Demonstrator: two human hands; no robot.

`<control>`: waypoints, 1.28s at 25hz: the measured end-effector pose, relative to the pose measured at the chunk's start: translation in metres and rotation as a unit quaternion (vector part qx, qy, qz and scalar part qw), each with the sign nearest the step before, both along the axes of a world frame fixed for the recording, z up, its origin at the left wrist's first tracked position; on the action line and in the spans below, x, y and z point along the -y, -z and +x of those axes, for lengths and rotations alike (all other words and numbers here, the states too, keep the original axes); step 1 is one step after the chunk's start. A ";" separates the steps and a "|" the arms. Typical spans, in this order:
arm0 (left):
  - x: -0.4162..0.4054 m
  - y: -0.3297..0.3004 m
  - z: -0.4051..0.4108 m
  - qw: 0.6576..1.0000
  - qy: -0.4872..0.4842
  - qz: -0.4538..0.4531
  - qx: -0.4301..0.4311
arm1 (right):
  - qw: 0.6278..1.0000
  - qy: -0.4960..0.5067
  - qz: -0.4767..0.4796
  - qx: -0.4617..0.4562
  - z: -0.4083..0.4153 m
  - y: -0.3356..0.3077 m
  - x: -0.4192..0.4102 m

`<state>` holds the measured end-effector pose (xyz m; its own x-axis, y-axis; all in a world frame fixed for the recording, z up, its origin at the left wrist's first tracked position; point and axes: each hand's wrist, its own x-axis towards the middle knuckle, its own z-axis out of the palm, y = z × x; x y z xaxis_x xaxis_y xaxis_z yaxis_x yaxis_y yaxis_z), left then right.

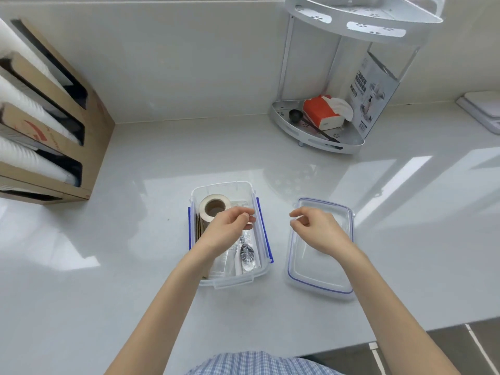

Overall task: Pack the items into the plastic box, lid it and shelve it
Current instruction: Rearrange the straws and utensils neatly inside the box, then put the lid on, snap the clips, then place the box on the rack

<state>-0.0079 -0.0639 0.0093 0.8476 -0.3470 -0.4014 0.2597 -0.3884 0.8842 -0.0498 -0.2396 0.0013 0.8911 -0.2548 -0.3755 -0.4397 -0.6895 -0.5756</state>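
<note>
packed plastic box [244, 280] on desk [108, 293], lid [319, 280] just beside, both hands empty.
left hand [230, 228] loosely curled over box, right hand [319, 231] over lid; risks snagging lid on tall paper roll [213, 208], leaving clips unlatched.

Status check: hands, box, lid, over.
Left hand over the plastic box, empty. Right hand above the lid, empty. Tape roll and wrapped spoon packed. Nothing blocking.

head view, looking down, close over countertop [135, 266]
</note>
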 end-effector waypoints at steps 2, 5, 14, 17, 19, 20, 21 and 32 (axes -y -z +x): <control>0.015 0.002 -0.005 1.000 0.019 0.002 -0.003 | 1.000 0.022 0.014 -0.007 -0.011 0.004 0.013; 0.045 0.008 -0.015 0.999 0.051 0.009 -0.017 | 0.999 0.049 0.007 -0.013 -0.028 0.012 0.036; 0.108 0.036 -0.038 0.978 0.149 0.139 -0.041 | 0.990 0.108 -0.040 -0.086 -0.058 0.044 0.080; 0.117 0.047 -0.039 0.973 0.131 0.184 -0.055 | 0.985 0.112 -0.050 -0.120 -0.061 0.053 0.083; 0.120 0.051 -0.042 0.968 0.125 0.213 -0.056 | 0.983 0.111 -0.076 -0.128 -0.062 0.058 0.082; 0.120 0.052 -0.043 0.966 0.123 0.223 -0.052 | 0.982 0.111 -0.086 -0.124 -0.061 0.059 0.081; 0.121 0.052 -0.043 0.965 0.122 0.227 -0.048 | 0.983 0.114 -0.088 -0.117 -0.061 0.061 0.078; 0.108 0.014 -0.044 0.991 0.010 0.114 0.062 | 0.982 0.179 0.015 0.065 -0.049 0.031 0.070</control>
